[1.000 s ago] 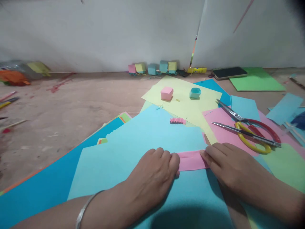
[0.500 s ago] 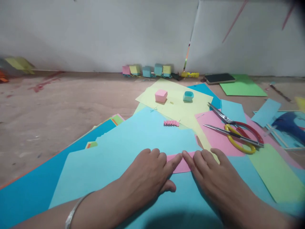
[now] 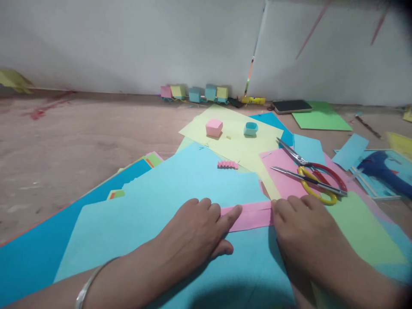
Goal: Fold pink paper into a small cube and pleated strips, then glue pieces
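Observation:
A pink paper strip (image 3: 254,216) with a fold line along its upper part lies across a light blue sheet (image 3: 180,184). My left hand (image 3: 196,231) presses the strip's left end down, index finger stretched over it and thumb apart on the blue sheet. At the strip's right end is my right hand (image 3: 304,227), fingers curled together on the paper; its fingertips are partly hidden. Beyond the strip lies a small pink zigzag-folded paper piece (image 3: 228,165). Scissors (image 3: 309,169) with red and yellow handles rest open to the right, on pink paper.
A pink paper box (image 3: 214,128) and a small teal open box (image 3: 250,129) stand on a pale yellow sheet. Small paper blocks (image 3: 195,94) line the wall beside a yellow glue stick (image 3: 253,100) and a phone (image 3: 292,106). A blue glue gun (image 3: 383,171) lies far right.
My right hand has slid right along the strip to its end, uncovering the folded upper edge. The left hand keeps its place on the strip. The view has shifted slightly.

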{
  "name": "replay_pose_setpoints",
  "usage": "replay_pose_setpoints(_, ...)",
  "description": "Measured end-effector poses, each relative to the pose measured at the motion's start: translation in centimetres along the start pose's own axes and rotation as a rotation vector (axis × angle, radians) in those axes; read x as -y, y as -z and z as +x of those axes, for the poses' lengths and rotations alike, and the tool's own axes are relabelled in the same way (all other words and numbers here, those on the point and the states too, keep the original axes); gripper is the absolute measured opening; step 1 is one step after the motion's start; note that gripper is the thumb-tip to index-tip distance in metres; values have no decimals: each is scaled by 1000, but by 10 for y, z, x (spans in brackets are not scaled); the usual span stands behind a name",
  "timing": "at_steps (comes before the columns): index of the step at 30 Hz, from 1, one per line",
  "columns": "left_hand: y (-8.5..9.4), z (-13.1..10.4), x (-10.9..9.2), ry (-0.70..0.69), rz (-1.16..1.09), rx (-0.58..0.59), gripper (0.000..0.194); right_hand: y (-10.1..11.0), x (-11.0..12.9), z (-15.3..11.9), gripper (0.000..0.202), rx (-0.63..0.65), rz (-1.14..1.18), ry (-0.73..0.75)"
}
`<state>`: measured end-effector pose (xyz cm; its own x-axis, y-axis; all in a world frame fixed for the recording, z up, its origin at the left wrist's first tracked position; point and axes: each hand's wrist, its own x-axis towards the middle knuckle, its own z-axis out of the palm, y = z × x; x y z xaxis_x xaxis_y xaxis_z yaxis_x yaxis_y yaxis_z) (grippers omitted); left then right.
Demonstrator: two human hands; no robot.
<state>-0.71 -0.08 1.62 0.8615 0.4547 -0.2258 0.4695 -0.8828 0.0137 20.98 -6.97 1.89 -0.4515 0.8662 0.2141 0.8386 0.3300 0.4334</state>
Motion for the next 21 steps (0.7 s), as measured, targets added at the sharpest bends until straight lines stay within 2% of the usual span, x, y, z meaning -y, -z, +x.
replay_pose_setpoints(3,0,0,0,7,14,-2,66,4,-5,5,25,-63,4,-35)
replay_pose_setpoints(6,1,2,0,11,36,19,66,-3,4,6,34,-96,97,72)
replay_pose_setpoints(8,2,4,0,-3,40,33,70,-10,12,4,31,-103,156,132)
replay_pose_setpoints(12,3,6,-3,-10,63,22,84,-18,22,1,28,-108,159,157)
replay_pose_setpoints(16,0,2,-10,14,96,26,83,-16,20,1,31,-104,141,159)
replay_pose_setpoints(18,-1,-1,-14,28,102,63,80,-15,20,0,31,-100,141,161)
replay_pose_setpoints(21,1,-7,-20,77,105,187,77,-15,19,0,31,-95,145,169)
